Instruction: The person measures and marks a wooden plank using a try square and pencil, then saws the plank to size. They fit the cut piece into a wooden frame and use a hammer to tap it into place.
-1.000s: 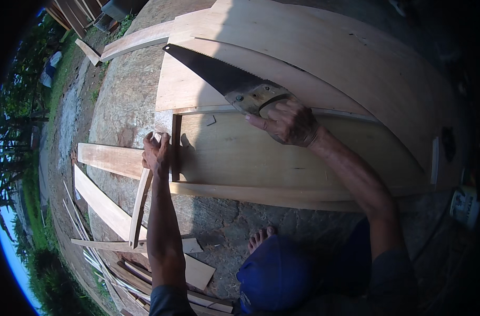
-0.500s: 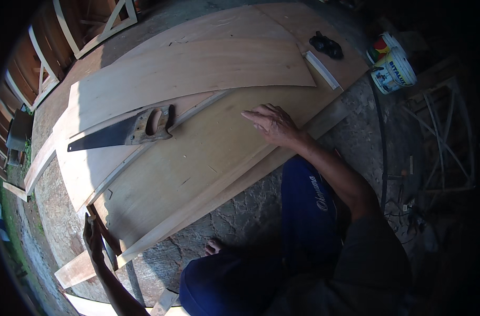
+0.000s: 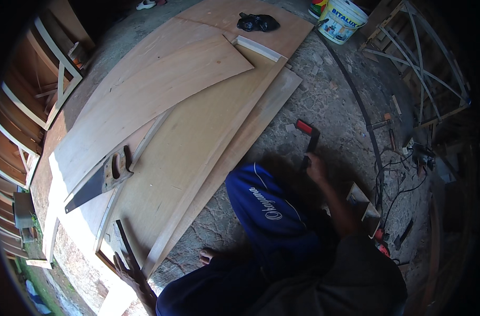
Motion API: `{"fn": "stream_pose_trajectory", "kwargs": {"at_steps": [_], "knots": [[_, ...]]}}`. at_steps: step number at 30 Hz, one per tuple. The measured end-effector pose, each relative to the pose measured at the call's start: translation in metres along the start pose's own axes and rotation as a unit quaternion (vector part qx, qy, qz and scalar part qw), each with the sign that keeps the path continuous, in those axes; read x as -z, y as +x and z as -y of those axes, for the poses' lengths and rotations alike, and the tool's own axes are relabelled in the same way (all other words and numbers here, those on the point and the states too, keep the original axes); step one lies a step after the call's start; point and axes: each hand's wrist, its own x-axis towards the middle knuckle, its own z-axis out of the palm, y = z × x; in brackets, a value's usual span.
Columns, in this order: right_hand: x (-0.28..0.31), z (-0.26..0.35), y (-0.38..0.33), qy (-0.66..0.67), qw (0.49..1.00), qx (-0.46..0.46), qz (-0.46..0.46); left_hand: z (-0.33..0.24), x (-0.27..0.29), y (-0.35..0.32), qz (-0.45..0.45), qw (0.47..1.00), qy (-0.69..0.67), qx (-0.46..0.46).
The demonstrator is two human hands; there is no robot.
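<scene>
My left hand [image 3: 130, 276] rests at the near-left end of a wooden panel frame [image 3: 182, 158], fingers stretched out and apart. Beside those fingers a dark narrow strip [image 3: 125, 239] slants over the frame's end. Over the floor at my right side, my right hand [image 3: 317, 167] is closed on the lower end of an angled red-and-black tool [image 3: 304, 126]; its exact kind is unclear. A handsaw [image 3: 105, 176] with a wooden handle lies across the panel's left side, its blade toward the left. A thin curved plywood sheet [image 3: 150, 95] partly covers the frame.
A black plastic bag [image 3: 257, 22] sits on the far plywood. White paint buckets [image 3: 342, 21] stand at the far right. Cables, an open wooden box [image 3: 363, 203] and a red tool [image 3: 382, 246] lie right of me. Wooden frames [image 3: 34, 105] stand along the left.
My right hand has moved from above the panel to the floor on the right and taken hold of the red-and-black tool. My left hand's fingers have spread. The view has turned right.
</scene>
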Motion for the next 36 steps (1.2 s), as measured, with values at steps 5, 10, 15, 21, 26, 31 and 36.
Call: {"fn": "stream_pose_trajectory", "kwargs": {"at_steps": [5,10,15,21,26,31,36], "knots": [[-0.013,-0.07,-0.041,0.003,0.996,0.076,-0.043,0.023,0.036,-0.078,0.029,0.996,-0.046,0.077],[0.029,-0.031,-0.049,-0.162,0.983,-0.017,0.085,0.043,0.054,-0.131,-0.02,0.999,0.034,0.018],[-0.004,-0.106,0.016,-0.071,0.996,0.032,-0.042,0.005,0.053,-0.148,0.104,0.975,-0.074,0.185],[-0.024,0.007,0.12,-0.031,0.976,0.101,-0.19,-0.069,0.047,-0.143,0.119,0.853,-0.414,0.296],[-0.037,0.276,0.035,0.22,0.918,0.33,0.011,-0.07,0.032,-0.151,0.075,0.733,-0.572,0.361],[-0.101,0.404,-0.059,0.245,0.822,0.492,0.149,-0.058,0.034,-0.149,0.037,0.67,-0.634,0.384],[-0.134,0.473,-0.131,0.225,0.768,0.552,0.235,-0.033,0.045,-0.154,0.045,0.674,-0.613,0.41]]}}
